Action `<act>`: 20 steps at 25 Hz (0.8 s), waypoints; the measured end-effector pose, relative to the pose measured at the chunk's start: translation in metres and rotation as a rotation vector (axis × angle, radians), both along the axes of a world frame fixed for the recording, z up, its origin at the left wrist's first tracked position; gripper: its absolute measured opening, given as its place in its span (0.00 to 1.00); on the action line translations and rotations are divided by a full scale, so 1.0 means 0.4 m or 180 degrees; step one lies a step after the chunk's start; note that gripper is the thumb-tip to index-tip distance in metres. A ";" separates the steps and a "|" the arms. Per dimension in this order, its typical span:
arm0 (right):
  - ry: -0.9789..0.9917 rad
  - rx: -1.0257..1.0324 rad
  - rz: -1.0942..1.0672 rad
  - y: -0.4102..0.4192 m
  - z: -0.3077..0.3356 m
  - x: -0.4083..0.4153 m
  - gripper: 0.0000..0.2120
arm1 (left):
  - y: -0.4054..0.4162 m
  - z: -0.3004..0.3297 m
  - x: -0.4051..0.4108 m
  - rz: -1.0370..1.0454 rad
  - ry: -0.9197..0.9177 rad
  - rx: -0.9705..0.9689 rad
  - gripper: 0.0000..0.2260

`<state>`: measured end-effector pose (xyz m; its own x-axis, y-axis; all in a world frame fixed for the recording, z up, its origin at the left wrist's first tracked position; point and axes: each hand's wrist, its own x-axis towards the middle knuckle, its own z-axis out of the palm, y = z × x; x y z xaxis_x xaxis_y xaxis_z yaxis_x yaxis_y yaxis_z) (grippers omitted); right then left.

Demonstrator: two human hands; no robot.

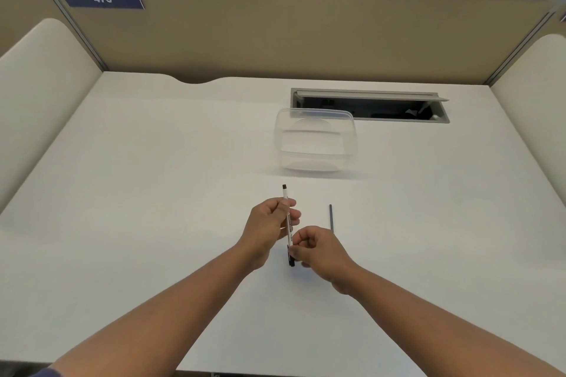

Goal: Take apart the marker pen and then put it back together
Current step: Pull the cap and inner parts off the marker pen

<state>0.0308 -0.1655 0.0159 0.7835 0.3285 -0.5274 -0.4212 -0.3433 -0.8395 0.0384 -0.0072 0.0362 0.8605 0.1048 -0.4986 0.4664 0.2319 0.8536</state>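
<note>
On the white desk [153, 193], a clear plastic container [315, 139] stands beyond both hands. The left hand [269, 226] grips the white marker pen [287, 208] mid-barrel, held above the desk near its middle; the right hand [318, 249] pinches its dark lower end. A thin grey rod [331, 217] lies just right of them.

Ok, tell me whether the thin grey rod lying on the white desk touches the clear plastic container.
Apart. The head view shows the thin grey rod lying nearer the person, with bare white desk between it and the clear plastic container.
</note>
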 end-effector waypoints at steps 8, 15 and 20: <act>-0.0228 -0.0058 -0.0146 -0.026 0.012 0.010 0.04 | -0.006 0.006 -0.012 -0.0293 -0.0126 0.0430 0.10; -0.0459 0.0286 -0.0706 -0.044 0.034 0.037 0.08 | -0.009 0.017 -0.027 -0.0893 -0.0340 0.1365 0.13; -0.0503 0.0531 -0.0630 -0.052 0.049 0.047 0.06 | 0.002 0.023 -0.027 -0.1373 -0.0375 0.2535 0.20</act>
